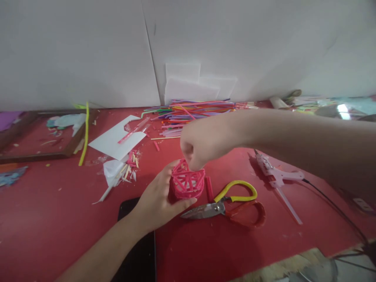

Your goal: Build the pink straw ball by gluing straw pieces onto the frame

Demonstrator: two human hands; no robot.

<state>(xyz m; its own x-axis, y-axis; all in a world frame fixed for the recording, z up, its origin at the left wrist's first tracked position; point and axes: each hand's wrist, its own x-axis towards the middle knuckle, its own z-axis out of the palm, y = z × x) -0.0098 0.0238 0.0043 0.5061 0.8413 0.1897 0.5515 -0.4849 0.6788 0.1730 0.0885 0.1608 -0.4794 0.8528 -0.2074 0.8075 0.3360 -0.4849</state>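
A small pink lattice ball made of cut straw pieces [188, 183] sits on the red table [58, 219]. My left hand [157, 199] cups it from the left and below, fingers wrapped round its side. My right hand [202, 143] reaches in from the right and hovers over the top of the ball, fingers pinched together on its upper rim; what the pinch holds is hidden. A loose pink straw piece [209, 189] lies just right of the ball.
Scissors with yellow and red handles [232, 203] lie to the right of the ball. A white glue gun [276, 177] with a cord lies further right. A pile of coloured straws [190, 111] sits by the wall. White paper [114, 139], straw scraps [131, 164], a dark phone [138, 243].
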